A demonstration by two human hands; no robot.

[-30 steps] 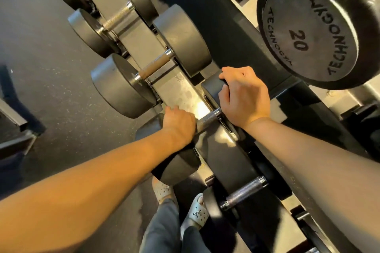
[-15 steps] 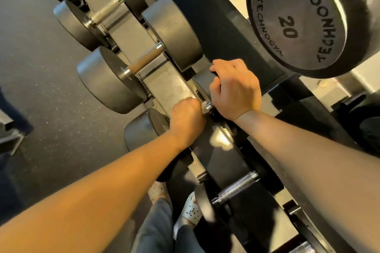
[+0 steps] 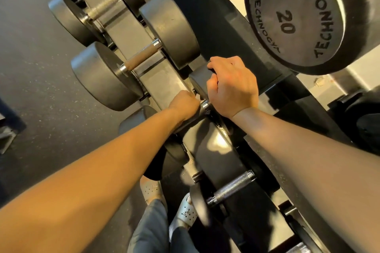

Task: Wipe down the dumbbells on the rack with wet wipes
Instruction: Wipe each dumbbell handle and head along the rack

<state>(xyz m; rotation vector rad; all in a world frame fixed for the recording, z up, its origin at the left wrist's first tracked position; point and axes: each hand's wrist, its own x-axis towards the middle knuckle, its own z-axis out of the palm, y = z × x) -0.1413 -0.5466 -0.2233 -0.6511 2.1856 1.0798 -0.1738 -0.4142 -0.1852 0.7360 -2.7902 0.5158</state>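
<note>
On the lower rack (image 3: 164, 82), left grip (image 3: 184, 104) curls round the dumbbell handle (image 3: 204, 106); right grip (image 3: 232, 86) clasps its head (image 3: 198, 77).

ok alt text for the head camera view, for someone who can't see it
Seen from above, a person's left hand grips the handle of a dumbbell on a rack while the right hand curls over its far head. Alongside sit neighbouring dumbbells, and a large dumbbell marked 20 sits on the tier above.
</note>
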